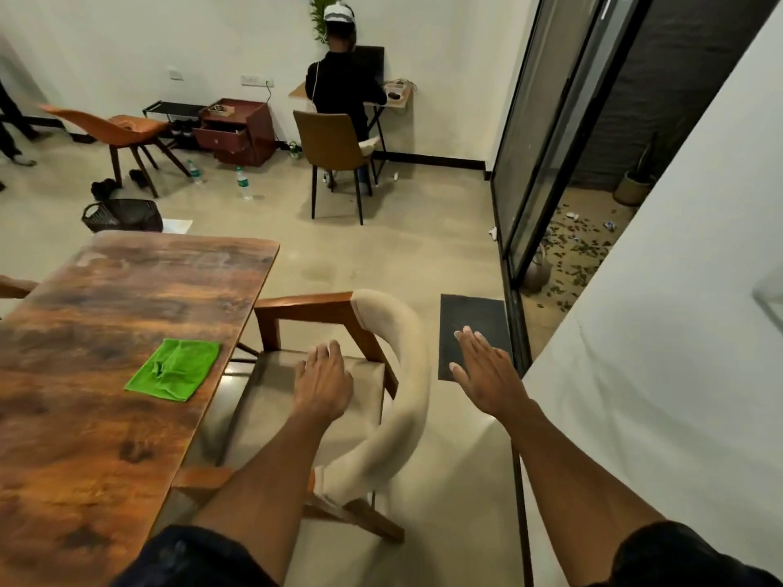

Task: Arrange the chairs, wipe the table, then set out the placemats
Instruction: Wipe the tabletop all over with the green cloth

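A: Position of the hands?

B: The left hand [324, 381] is hovering over the seat of the armchair [334, 400], palm down, fingers [328, 351] loosely spread and holding nothing. I cannot tell whether it is touching the cushion. The right hand [487, 374] is hanging in the air out beyond the curved backrest, fingers straight and apart, gripping nothing.

A: And the armchair itself?

B: It is standing at the right long edge of the worktop [127, 332], seat facing the worktop, wooden armrests on either side, padded back curving toward the wearer. It is looking blurred in the picture.

A: Anything lying on the worktop?

B: A green cloth [173, 370] is lying folded near the right edge, just beside the armchair. Part of another wooden chair [15, 286] is showing at the far left edge.

A: Surroundings?

B: A dark mat [470, 332] is lying on the floor by the glass door [546, 141]. A seated person [343, 86] is facing a small desk at the far wall. An orange chair [118, 133], a basket [123, 214] and two bottles [243, 184] are standing well apart from the worktop.
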Demonstrator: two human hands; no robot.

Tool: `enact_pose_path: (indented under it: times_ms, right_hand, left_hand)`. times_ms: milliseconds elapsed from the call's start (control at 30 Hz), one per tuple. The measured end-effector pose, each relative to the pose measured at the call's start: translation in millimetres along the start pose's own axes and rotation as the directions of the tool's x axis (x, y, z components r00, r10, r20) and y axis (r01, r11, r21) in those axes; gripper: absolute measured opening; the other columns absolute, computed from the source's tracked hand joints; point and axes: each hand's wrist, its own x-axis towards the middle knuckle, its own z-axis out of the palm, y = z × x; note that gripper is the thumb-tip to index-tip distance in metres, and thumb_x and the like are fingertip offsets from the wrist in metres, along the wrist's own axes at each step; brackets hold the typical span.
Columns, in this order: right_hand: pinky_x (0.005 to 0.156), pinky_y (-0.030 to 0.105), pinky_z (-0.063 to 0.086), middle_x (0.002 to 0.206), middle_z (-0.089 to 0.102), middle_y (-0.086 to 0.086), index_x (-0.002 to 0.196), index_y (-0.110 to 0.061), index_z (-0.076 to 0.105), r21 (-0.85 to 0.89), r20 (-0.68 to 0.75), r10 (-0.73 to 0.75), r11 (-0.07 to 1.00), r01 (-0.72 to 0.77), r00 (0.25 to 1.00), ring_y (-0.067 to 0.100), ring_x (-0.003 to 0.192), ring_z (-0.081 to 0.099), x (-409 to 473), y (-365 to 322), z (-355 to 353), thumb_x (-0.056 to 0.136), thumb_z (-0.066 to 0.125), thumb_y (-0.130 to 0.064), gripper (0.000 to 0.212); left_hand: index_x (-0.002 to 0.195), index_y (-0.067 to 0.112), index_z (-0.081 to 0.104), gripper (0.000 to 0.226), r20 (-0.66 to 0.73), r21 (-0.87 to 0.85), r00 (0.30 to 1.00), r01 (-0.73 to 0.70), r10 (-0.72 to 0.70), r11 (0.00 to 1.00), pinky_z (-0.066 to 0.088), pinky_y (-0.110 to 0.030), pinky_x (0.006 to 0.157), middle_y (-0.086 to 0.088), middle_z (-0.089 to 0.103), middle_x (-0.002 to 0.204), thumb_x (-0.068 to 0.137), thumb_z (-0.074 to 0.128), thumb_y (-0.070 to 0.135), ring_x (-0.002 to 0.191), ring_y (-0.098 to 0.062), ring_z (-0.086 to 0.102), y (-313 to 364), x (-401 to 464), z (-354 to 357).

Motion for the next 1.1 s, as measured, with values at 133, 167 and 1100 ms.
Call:
enact_pose_path:
  times_ms: [133,167,1100]
  right_hand:
    - [0.130,0.048,0.025,0.179,0.014,0.006,0.171,-0.016,0.017,0.030,0.057,0.005,1.000,-0.006,0.998,0.025,0.166,0.015,-15.1,58.1,23.3,0.115,0.038,-0.043,0.066]
    - [0.128,0.047,0.029,0.179,0.016,0.006,0.171,-0.016,0.019,0.037,0.071,0.002,0.999,-0.004,0.997,0.026,0.165,0.018,-20.6,68.3,30.4,0.114,0.040,-0.043,0.066]
    - [0.131,0.040,0.019,0.180,0.006,0.006,0.171,-0.015,0.010,0.069,0.210,-0.095,0.994,0.082,0.973,0.021,0.167,0.007,219.7,195.4,-0.3,0.116,0.032,-0.043,0.066]
  left_hand:
    - [0.167,0.007,0.009,0.065,0.076,-0.013,0.996,0.052,-0.051,0.999,0.016,-0.051,0.130,-0.016,0.012,0.176,0.113,0.036,0.031,0.164,-0.032,0.010,30.9,-16.9,39.8]
    - [0.168,0.007,0.007,0.066,0.101,-0.011,0.993,0.069,-0.068,0.998,0.014,-0.051,0.131,-0.016,0.008,0.177,0.113,0.035,0.030,0.165,-0.032,0.007,36.8,-20.9,47.4]
    - [0.169,0.008,0.003,0.074,0.067,-0.303,0.953,0.300,-0.294,0.905,0.018,-0.050,0.128,-0.015,0.013,0.176,0.112,0.024,0.052,0.164,-0.030,0.014,172.6,214.7,71.6]
